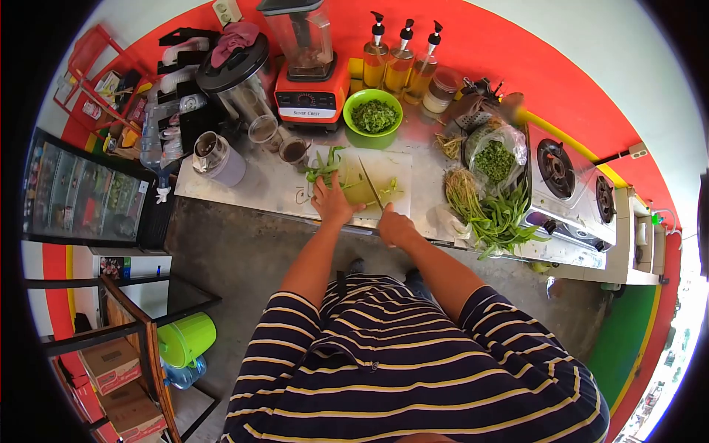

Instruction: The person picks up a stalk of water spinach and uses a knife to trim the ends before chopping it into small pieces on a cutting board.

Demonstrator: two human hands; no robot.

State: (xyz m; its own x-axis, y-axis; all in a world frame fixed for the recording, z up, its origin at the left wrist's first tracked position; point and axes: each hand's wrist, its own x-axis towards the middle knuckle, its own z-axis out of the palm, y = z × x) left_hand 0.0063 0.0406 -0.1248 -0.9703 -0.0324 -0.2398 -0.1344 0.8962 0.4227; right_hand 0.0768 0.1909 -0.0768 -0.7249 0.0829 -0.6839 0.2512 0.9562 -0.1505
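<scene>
On a white cutting board (pixel 400 164), my left hand (pixel 331 199) presses down on a bunch of leafy greens (pixel 325 167), its fingers bent over the stems. My right hand (pixel 396 227) grips a knife (pixel 368 179) by its handle, which the fingers mostly hide. The blade points away from me, to the right of the left hand. Small cut green pieces (pixel 392 187) lie right of the blade. Behind the board stands a green bowl (pixel 360 139) full of chopped greens (pixel 374 117).
Uncut greens (pixel 493 218) and a plastic bag of chopped greens (pixel 494 161) lie to the right, beside a gas stove (pixel 572 181). A blender (pixel 310 92), pump bottles (pixel 399 63) and a brown-filled cup (pixel 294 150) stand along the back and left.
</scene>
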